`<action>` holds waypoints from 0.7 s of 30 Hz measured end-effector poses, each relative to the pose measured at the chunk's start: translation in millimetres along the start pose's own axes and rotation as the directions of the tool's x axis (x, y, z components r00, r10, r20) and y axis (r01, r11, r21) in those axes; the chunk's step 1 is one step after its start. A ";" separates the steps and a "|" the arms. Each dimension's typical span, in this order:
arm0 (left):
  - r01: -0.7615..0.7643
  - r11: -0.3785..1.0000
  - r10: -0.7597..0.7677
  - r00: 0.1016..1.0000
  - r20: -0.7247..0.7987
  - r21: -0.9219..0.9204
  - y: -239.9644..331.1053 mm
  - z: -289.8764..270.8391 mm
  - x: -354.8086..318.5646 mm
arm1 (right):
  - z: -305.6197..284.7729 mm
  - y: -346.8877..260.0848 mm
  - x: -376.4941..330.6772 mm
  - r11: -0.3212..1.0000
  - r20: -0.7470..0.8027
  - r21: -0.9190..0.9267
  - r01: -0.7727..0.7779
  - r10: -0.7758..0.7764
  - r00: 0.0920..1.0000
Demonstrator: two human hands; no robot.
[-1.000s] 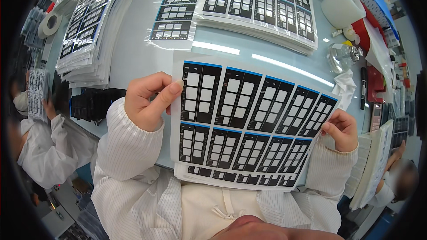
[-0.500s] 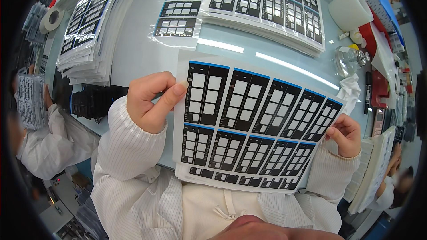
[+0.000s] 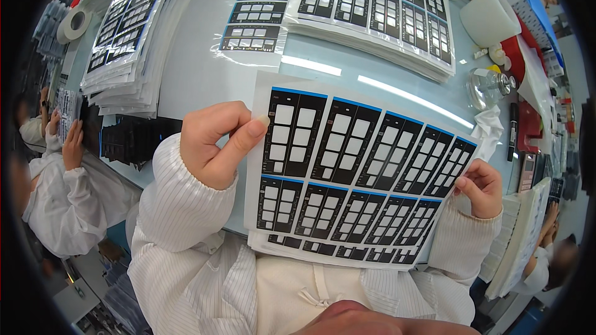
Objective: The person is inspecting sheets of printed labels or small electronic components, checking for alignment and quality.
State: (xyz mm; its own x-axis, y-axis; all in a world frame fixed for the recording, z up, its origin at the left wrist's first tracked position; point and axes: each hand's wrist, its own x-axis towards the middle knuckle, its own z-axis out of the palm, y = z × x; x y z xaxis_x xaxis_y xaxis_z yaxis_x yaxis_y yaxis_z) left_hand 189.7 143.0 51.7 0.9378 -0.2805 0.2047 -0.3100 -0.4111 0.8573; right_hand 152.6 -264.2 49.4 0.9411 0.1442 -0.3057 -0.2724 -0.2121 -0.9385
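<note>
Black panels (image 3: 292, 133) cover a white sheet (image 3: 360, 173). The left grip (image 3: 214, 142) is pinched closed on its left edge, the right grip (image 3: 483, 191) on its right.

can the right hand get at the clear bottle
Probably not while the right hand pinches the printed sheet; otherwise, only a white tissue seems to lie before the clear bottle.
</note>
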 end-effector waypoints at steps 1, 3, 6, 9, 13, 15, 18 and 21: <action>-0.001 1.000 0.001 1.000 0.000 0.011 0.6 0.3 0.2 | 0.6 -0.3 0.1 1.000 -0.003 0.010 -0.004 0.004 1.000; 0.001 1.000 -0.001 1.000 -0.011 0.002 -0.2 1.3 -0.5 | 0.8 -0.1 0.2 1.000 0.002 0.017 -0.004 0.004 1.000; -0.006 1.000 0.006 1.000 -0.017 0.001 0.6 0.8 0.6 | 2.0 -1.1 0.1 0.999 0.007 0.032 -0.001 0.000 1.000; -0.021 1.000 0.021 0.999 -0.026 0.007 -3.7 0.7 0.6 | 4.4 -2.8 0.0 0.999 0.005 0.040 -0.001 0.000 1.000; -0.038 0.999 0.036 0.997 -0.075 -0.022 -10.2 2.4 -0.9 | 4.7 -4.4 0.0 1.000 0.029 0.031 0.007 -0.008 1.000; -0.038 0.999 0.037 0.997 -0.068 -0.009 -9.8 1.6 -0.7 | 4.0 -3.2 -1.0 0.999 0.029 0.042 0.014 -0.015 0.999; -0.060 0.998 0.059 0.997 -0.047 -0.013 -10.4 0.4 -0.4 | 3.2 -3.2 -2.2 0.998 0.031 0.067 0.021 -0.023 0.999; -0.049 0.999 0.048 0.997 -0.052 -0.010 -6.9 3.3 2.3 | 1.9 -3.3 -2.6 0.998 0.028 0.054 0.027 -0.029 0.999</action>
State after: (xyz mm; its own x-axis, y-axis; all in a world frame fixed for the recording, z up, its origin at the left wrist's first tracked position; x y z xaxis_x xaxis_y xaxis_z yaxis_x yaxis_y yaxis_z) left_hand 193.5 142.3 44.7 0.9287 -0.2543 0.2699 -0.3536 -0.3883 0.8510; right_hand 150.7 -262.1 52.9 0.9427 0.1768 -0.2831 -0.2572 -0.1559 -0.9537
